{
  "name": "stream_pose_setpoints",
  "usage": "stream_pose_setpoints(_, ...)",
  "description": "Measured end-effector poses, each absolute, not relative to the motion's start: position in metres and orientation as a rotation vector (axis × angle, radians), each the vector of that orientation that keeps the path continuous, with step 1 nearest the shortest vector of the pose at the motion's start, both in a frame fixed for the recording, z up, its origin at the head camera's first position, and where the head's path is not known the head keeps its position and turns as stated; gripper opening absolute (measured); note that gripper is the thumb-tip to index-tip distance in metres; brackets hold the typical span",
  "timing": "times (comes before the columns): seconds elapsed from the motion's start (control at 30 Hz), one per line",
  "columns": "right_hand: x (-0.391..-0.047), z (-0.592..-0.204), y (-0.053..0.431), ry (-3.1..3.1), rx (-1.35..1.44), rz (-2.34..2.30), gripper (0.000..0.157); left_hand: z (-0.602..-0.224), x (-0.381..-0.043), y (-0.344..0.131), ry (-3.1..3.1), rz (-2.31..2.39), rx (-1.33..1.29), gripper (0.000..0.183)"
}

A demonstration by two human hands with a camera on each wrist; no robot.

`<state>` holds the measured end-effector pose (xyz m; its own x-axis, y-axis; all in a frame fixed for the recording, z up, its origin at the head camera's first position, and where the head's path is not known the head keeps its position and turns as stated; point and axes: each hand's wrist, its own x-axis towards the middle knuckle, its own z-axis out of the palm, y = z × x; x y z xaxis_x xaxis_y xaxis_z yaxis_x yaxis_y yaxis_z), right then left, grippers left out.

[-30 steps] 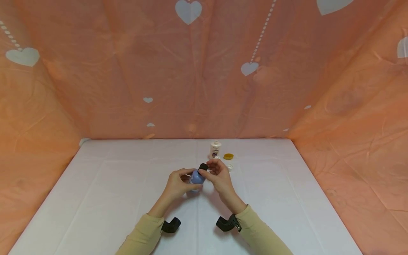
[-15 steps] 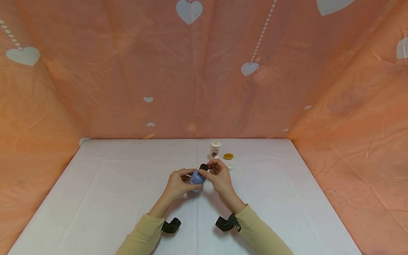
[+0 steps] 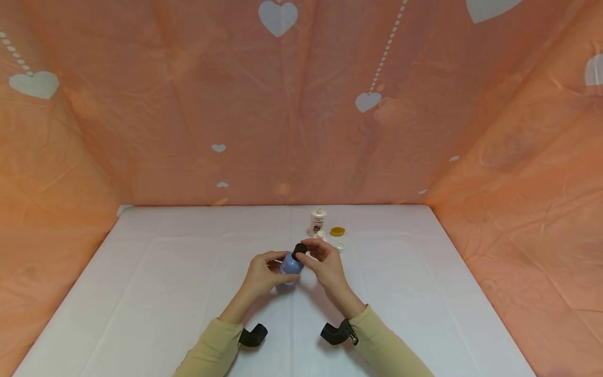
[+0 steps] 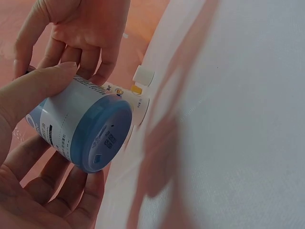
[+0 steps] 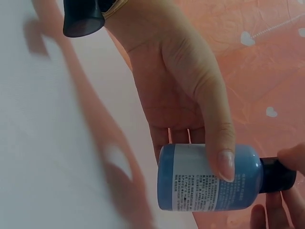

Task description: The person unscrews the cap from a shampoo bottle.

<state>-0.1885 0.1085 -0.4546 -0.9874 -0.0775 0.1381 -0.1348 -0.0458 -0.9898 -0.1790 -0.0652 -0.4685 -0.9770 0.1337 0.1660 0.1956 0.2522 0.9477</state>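
My left hand (image 3: 260,269) grips the body of a blue bottle (image 3: 291,265), thumb on one side and fingers round the other. The bottle is held tilted over the table, its base toward the camera in the left wrist view. A white label (image 5: 195,186) with small dark print wraps its side. My right hand (image 3: 328,263) pinches the black cap (image 3: 299,251) at the bottle's top between thumb and fingers. In the right wrist view the cap (image 5: 277,175) sits at the bottle's neck, partly hidden by the right fingertips.
Behind the hands stands a white bottle (image 3: 317,223) with printed label. A small white thing (image 3: 320,235), partly hidden by the right hand, is in front of it. A yellow lid (image 3: 337,231) and a white cap (image 3: 340,247) lie nearby. An orange sheet (image 3: 282,131) surrounds the white table (image 3: 165,293).
The right fingers have shifted slightly to the left, with the forefinger now further over the black cap. The left hand keeps its hold on the blue bottle.
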Motion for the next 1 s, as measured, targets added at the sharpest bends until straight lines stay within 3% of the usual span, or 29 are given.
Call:
stream_pose_setpoints(0.4, -0.191, -0.465, 0.110, -2.038, 0.369, 2.305, 0.036, -0.481, -0.184, -0.067, -2.433, -1.873, -0.312, 0.053)
stream_pose_setpoints(0.6, -0.191, -0.464, 0.107, -2.045, 0.298, 2.280, 0.039, -0.481, -0.185, -0.067, -2.463, -1.847, -0.304, 0.053)
stream_pose_setpoints(1.0, -0.192, -0.458, 0.104, -2.097, 0.197, 2.259, 0.031, -0.477, -0.183, -0.066, -2.452, -1.887, -0.297, 0.053)
